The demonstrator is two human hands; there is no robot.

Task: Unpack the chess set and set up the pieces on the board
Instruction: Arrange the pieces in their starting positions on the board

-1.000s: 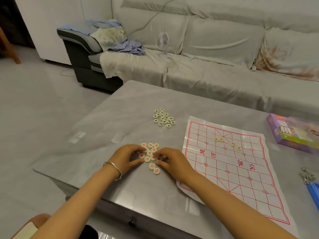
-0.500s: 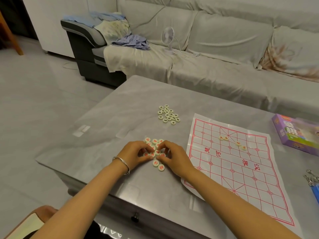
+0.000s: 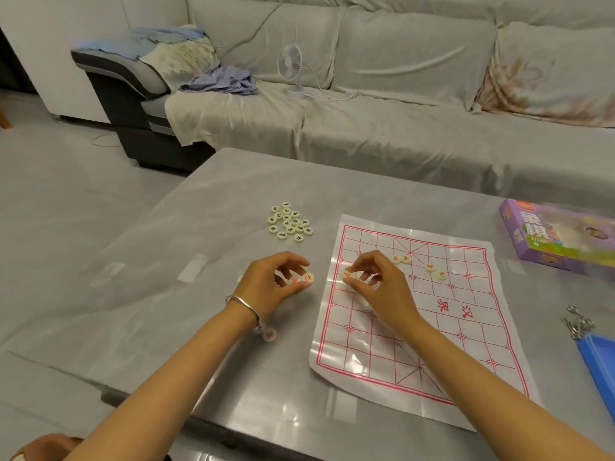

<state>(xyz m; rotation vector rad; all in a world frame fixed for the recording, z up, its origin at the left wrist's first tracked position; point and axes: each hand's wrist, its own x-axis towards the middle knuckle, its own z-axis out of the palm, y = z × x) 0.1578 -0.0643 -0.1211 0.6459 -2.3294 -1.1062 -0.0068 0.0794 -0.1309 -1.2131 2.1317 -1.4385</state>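
Over board (image 3: pixel 482 344) left edge: right hand (image 3: pixel 379 287) pinches one red piece (image 3: pixel 347 276), fingers curled. Left hand (image 3: pixel 269 284) clutches spare red pieces (image 3: pixel 304 279), perhaps three. Seat each squarely on line crossing, face-up.

grey sofa (image 3: pixel 399 141) behind a glossy grey table (image 3: pixel 213 201), pale floor (image 3: pixel 60 194), perhaps a white cabinet (image 3: pixel 50 44) at left.
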